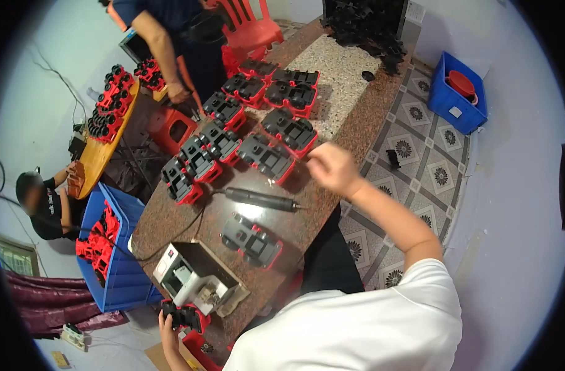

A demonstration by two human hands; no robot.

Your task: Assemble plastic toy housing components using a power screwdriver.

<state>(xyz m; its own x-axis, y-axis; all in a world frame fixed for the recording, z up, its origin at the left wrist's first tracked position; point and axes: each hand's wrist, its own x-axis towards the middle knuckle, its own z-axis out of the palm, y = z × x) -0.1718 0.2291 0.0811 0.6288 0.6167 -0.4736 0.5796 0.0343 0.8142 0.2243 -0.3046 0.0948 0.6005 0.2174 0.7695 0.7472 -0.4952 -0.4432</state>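
At the lower left, my left hand (167,328) grips a red toy car with a black underside (185,316), beside the white screw feeder (199,281). My right hand (333,167) is curled closed at the table's right edge, close to the corners of two upturned toy cars (267,158); what its fingers hold, if anything, is hidden. Between the hands, a black electric screwdriver (261,199) lies with its tip to the right. Another upturned car (251,241) rests alone nearer me, its black base up.
Several upturned cars (233,111) fill the table's middle, with black parts (369,31) heaped beyond. A blue crate (131,229) of red parts stands left; a blue bin (458,93) is right. One person stands across the table; another sits by a wooden table (112,148).
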